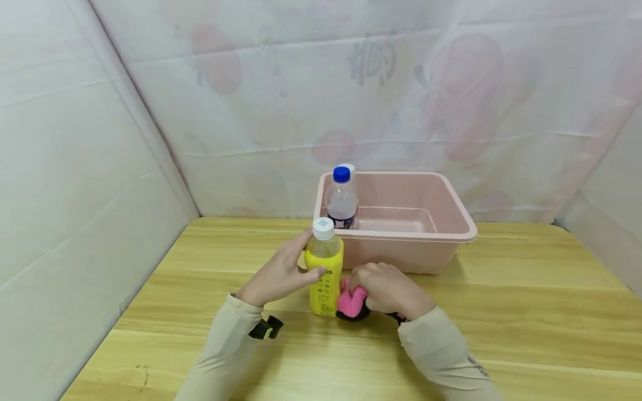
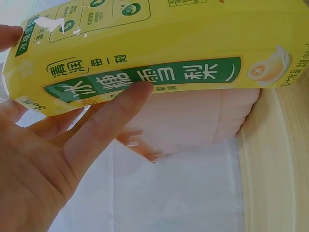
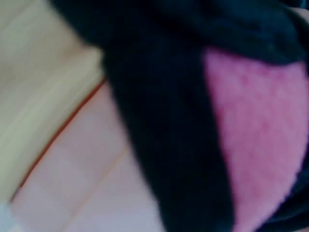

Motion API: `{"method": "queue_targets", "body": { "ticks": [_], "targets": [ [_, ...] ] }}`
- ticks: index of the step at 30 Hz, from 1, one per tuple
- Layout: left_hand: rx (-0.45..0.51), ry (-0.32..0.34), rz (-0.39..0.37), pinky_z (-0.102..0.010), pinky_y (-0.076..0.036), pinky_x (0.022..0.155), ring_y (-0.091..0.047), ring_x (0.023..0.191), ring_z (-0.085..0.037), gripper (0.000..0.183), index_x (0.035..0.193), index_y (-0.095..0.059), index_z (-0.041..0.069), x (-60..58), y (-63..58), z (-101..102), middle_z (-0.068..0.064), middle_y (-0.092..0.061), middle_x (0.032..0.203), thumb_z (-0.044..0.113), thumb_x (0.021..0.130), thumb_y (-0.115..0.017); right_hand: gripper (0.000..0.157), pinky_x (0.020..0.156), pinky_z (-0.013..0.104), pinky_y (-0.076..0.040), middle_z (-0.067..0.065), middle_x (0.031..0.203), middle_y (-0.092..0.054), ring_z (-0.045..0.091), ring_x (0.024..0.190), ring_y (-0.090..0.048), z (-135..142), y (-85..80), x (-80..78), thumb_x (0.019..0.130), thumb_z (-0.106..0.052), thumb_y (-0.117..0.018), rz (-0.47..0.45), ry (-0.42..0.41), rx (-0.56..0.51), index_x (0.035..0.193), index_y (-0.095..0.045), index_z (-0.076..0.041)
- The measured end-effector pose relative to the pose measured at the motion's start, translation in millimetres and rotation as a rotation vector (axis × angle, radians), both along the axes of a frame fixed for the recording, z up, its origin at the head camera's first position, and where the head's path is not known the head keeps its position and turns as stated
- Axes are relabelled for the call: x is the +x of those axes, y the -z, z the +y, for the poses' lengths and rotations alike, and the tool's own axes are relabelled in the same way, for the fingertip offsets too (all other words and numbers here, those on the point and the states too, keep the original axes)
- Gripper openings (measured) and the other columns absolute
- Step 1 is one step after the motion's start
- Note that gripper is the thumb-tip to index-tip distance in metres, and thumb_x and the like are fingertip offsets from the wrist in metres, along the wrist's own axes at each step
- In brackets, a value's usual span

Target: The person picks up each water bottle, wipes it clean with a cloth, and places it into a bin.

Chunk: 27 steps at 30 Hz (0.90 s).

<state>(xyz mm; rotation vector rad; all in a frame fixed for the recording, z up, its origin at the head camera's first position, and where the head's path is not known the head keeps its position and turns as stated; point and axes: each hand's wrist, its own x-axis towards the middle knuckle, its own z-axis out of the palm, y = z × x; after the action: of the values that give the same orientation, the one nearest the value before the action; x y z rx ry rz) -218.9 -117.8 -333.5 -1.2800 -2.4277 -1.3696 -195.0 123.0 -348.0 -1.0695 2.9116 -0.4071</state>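
Observation:
In the head view my left hand [image 1: 283, 273] holds a yellow-wrapped drink bottle [image 1: 325, 284] with a white cap, thumb across its near side. The bottle is upright before the bin's front left corner. The left wrist view shows the fingers against its yellow label [image 2: 164, 72]. Right beside it, my right hand [image 1: 386, 287] grips a pink and black soft fabric item [image 1: 351, 302] low over the table; its exact kind is unclear. Close up in the right wrist view, the black and pink cloth [image 3: 260, 130] fills much of the picture, blurred, and the fingers are hidden.
A pink plastic bin [image 1: 401, 248] stands at the back of the wooden table [image 1: 200, 334]. In its left end is a clear bottle with a blue cap [image 1: 341, 175], and another white cap shows behind it. White printed curtains [image 1: 281, 111] enclose the table's back and sides.

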Motion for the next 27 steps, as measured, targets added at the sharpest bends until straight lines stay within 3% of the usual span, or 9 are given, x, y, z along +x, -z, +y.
{"method": "queue_targets", "body": {
  "ticks": [7, 12, 17, 21, 24, 27],
  "targets": [
    [0.000, 0.011, -0.030, -0.047, -0.056, 0.094, -0.056, 0.124, -0.032, 0.073, 0.155, -0.032, 0.003, 0.6, -1.5, 2, -0.018, -0.051, 0.145, 0.009, 0.091, -0.067, 0.040, 0.070, 0.036, -0.055, -0.005, 0.092, -0.063, 0.016, 0.077, -0.061, 8, -9.3, -0.3, 0.067, 0.016, -0.063, 0.217, 0.005, -0.146, 0.090, -0.078, -0.013],
    [-0.002, 0.005, -0.046, -0.047, -0.056, 0.093, -0.056, 0.124, -0.031, 0.074, 0.156, -0.032, 0.003, 0.8, -1.8, 2, -0.017, -0.052, 0.144, 0.009, 0.091, -0.067, 0.043, 0.079, 0.042, -0.058, 0.002, 0.102, -0.068, 0.022, 0.090, -0.066, 8, -17.3, 1.3, 0.066, 0.019, -0.063, 0.368, -0.053, -0.319, 0.095, -0.078, -0.009],
    [0.003, 0.008, -0.069, -0.047, -0.056, 0.093, -0.056, 0.123, -0.031, 0.074, 0.157, -0.030, 0.005, 1.2, -1.7, 1, -0.016, -0.051, 0.144, 0.009, 0.092, -0.066, 0.049, 0.079, 0.044, -0.060, 0.007, 0.105, -0.069, 0.027, 0.094, -0.068, 9, -25.4, 3.0, 0.063, 0.024, -0.060, 0.482, -0.097, -0.483, 0.098, -0.078, -0.006],
    [0.011, 0.021, -0.073, -0.046, -0.056, 0.093, -0.056, 0.124, -0.030, 0.073, 0.157, -0.030, 0.005, 1.1, -0.7, 1, -0.016, -0.051, 0.145, 0.008, 0.093, -0.065, 0.048, 0.086, 0.036, -0.058, 0.012, 0.108, -0.069, 0.033, 0.097, -0.068, 10, -30.5, 4.0, 0.062, 0.024, -0.061, 0.578, -0.113, -0.622, 0.097, -0.077, -0.005],
    [0.015, 0.027, -0.077, -0.043, -0.057, 0.091, -0.056, 0.123, -0.030, 0.073, 0.157, -0.030, 0.006, 0.7, 0.3, 0, -0.015, -0.050, 0.146, 0.008, 0.093, -0.064, 0.044, 0.093, 0.026, -0.053, 0.016, 0.108, -0.070, 0.035, 0.099, -0.068, 10, -34.4, 4.4, 0.065, 0.021, -0.060, 0.619, -0.125, -0.756, 0.098, -0.076, -0.003],
    [0.023, 0.043, -0.075, -0.038, -0.058, 0.090, -0.057, 0.121, -0.029, 0.073, 0.157, -0.029, 0.007, 0.6, 0.0, 1, -0.015, -0.051, 0.145, 0.008, 0.093, -0.064, 0.039, 0.096, 0.025, -0.051, 0.020, 0.107, -0.069, 0.033, 0.102, -0.067, 8, -38.0, 5.2, 0.069, 0.018, -0.060, 0.634, -0.140, -0.888, 0.098, -0.076, 0.000]
  ]
}}
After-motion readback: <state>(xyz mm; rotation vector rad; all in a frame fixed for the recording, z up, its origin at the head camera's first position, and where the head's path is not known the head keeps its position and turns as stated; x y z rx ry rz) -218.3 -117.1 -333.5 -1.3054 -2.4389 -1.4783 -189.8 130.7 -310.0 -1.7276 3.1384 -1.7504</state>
